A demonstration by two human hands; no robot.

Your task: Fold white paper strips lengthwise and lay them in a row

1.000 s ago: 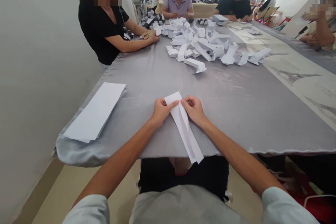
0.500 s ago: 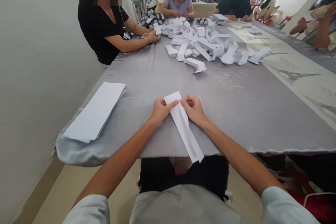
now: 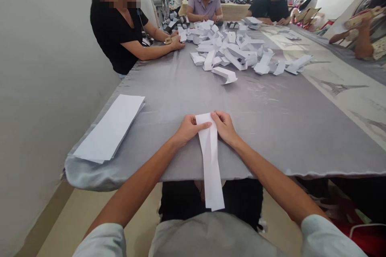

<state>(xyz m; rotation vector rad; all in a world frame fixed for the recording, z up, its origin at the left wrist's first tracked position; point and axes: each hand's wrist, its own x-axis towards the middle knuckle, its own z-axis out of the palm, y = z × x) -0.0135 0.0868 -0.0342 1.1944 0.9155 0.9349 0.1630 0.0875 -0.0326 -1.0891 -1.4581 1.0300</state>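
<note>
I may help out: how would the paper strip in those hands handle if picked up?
The paper strip is probably light: left hand and right hand hold only its far end. Its lengthwise fold may stiffen it slightly, but its thin edges could bend easily.

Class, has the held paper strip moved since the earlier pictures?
Yes: the strip has moved down the view, hanging farther past the table's near edge.
</note>
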